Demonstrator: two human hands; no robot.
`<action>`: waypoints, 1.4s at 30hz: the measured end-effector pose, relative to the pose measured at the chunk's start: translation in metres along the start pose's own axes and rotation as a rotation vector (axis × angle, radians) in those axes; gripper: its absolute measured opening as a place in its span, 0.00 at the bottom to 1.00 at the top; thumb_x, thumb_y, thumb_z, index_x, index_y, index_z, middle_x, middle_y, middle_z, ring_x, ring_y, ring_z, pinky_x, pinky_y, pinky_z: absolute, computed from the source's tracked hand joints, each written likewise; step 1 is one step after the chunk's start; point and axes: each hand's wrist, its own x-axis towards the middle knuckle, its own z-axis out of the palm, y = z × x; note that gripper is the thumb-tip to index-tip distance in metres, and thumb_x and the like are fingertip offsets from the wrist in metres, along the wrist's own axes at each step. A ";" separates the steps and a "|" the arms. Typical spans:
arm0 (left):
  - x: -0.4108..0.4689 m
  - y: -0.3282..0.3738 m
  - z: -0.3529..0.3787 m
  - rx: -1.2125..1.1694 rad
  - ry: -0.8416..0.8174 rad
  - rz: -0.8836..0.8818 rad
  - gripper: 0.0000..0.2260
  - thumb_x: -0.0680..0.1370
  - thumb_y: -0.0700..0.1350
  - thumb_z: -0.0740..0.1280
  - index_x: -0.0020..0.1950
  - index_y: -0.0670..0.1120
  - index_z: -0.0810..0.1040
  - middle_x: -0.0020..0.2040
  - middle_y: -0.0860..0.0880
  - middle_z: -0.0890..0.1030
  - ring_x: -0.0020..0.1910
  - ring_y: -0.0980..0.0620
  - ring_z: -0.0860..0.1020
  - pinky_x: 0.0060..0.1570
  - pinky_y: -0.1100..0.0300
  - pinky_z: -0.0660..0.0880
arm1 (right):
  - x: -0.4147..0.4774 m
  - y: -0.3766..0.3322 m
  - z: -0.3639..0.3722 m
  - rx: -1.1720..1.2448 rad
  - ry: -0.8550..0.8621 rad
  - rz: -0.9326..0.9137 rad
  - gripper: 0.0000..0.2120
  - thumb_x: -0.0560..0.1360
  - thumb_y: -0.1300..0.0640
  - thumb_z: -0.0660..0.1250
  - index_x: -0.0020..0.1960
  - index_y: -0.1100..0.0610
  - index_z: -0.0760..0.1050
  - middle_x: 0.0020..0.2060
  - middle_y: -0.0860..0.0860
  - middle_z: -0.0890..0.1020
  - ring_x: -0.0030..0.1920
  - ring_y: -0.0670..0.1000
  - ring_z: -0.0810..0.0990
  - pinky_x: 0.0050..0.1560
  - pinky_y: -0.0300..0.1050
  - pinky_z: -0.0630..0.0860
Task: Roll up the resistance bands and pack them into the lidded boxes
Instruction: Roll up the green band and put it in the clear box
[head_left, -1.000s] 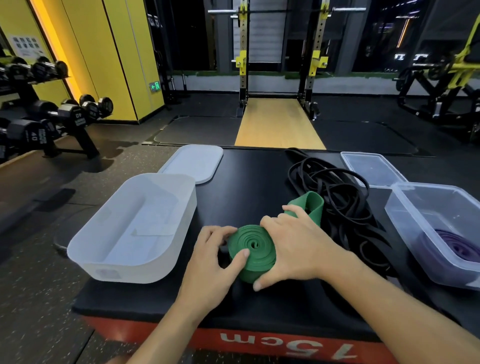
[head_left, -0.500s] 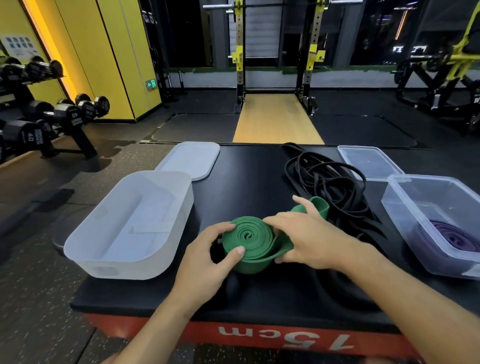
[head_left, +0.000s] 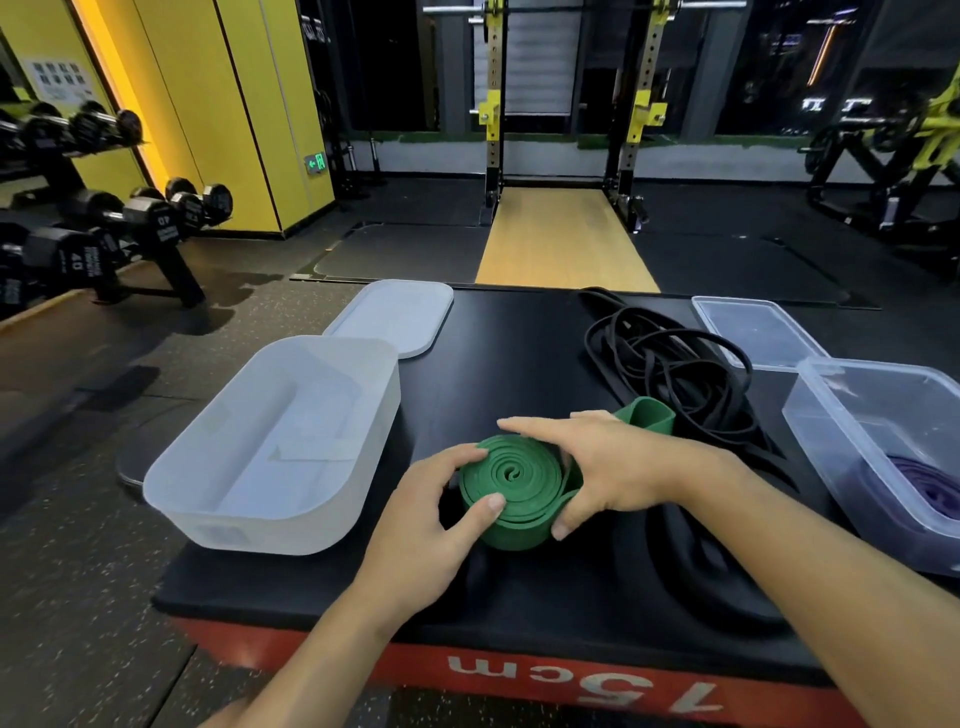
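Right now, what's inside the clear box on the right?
A purple resistance band lies in the clear box. The box's right end runs off frame, so anything there is unseen.

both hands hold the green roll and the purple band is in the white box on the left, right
No: the head view shows the purple band in the clear box on the right, not the white box. Left hand and right hand do hold the green roll.
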 end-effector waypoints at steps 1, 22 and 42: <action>0.000 0.000 0.001 0.016 0.010 0.006 0.19 0.79 0.57 0.73 0.69 0.61 0.76 0.65 0.63 0.77 0.66 0.62 0.74 0.67 0.63 0.71 | -0.001 -0.002 -0.001 0.012 0.014 0.013 0.55 0.62 0.38 0.82 0.81 0.37 0.54 0.62 0.29 0.72 0.68 0.44 0.65 0.77 0.46 0.50; 0.005 0.005 0.001 -0.029 0.036 0.071 0.11 0.82 0.47 0.71 0.60 0.62 0.85 0.70 0.66 0.71 0.74 0.64 0.67 0.71 0.70 0.62 | -0.032 0.014 0.014 -0.086 0.286 -0.004 0.30 0.66 0.52 0.72 0.68 0.44 0.75 0.62 0.38 0.79 0.64 0.44 0.76 0.70 0.50 0.68; 0.006 0.006 0.003 -0.035 0.051 0.057 0.11 0.82 0.46 0.70 0.59 0.61 0.85 0.70 0.68 0.74 0.74 0.62 0.70 0.76 0.55 0.65 | -0.050 0.021 -0.022 1.113 0.664 0.414 0.20 0.86 0.44 0.56 0.61 0.55 0.80 0.35 0.60 0.85 0.28 0.53 0.82 0.26 0.39 0.75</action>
